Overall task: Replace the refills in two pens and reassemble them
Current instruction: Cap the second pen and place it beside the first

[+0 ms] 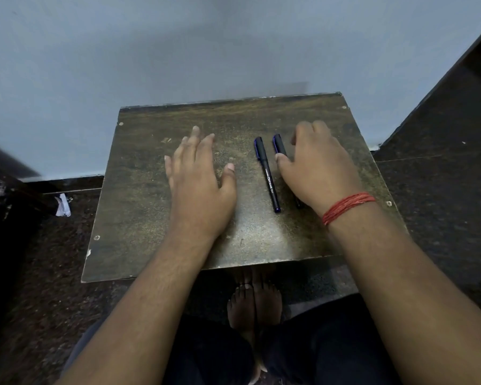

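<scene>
We have not started: both pens [267, 173] lie capped on the bench [150, 218]. Our left hand [200, 176] rests flat and relaxed; our right hand [317, 165] covers the far pen [278, 144], grasp unclear. Next, we must lift one and uncap it.

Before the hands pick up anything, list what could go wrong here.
1. The right hand lies over the right pen, hiding most of it; a blind grab may fumble it.
2. The left pen lies loose close beside it, so a nudge might roll it.
3. The table is small; tiny parts could drop off its edge.
</scene>
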`<state>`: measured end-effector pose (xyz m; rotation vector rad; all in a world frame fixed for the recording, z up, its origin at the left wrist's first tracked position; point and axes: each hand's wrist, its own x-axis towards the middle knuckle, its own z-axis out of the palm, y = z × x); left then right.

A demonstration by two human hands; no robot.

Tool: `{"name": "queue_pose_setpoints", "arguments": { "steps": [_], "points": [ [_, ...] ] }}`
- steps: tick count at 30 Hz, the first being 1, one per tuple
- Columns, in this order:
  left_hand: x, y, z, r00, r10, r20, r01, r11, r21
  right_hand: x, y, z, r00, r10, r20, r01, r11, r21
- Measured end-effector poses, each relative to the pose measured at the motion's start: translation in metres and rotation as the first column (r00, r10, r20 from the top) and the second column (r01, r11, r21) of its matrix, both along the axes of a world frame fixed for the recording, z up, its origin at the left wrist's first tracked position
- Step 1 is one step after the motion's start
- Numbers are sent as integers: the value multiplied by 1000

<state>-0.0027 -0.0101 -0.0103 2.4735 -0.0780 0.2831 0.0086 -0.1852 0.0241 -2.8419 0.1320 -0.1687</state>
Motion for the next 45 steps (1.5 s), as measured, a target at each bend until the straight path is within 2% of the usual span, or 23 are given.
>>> {"name": "queue_pose_setpoints", "arguments": {
  "steps": [5,12,24,28,31,33,37,40,45],
  "points": [
    [2,2,-1,998,-1,-61,5,998,70,-8,10,-1,986,16,-168,-25,998,-55],
    [6,15,11,992,60,-110,-62,998,-18,-7,46,-8,983,69,-170,-62,997,45],
    [8,39,19,982,130,-140,-140,988,-62,0,103,-11,984,112,-138,-92,985,143],
    [6,35,19,987,89,-136,-94,995,-28,-2,75,0,994,106,3,-106,990,92],
    [4,30,19,991,42,-127,-41,999,5,-2,29,9,998,6,58,-9,999,39],
    [4,27,19,991,22,-130,-20,1000,18,-3,0,9,996,-81,33,81,997,20],
    [3,22,18,988,0,-152,4,1000,25,-5,-23,2,974,-188,-129,191,982,10],
    [4,23,17,986,8,-165,-5,1000,17,-2,-15,-2,968,-156,-194,159,987,-1],
    [4,24,17,983,27,-182,-31,999,-20,1,18,-6,983,-43,-181,43,999,-6]
  ]
}}
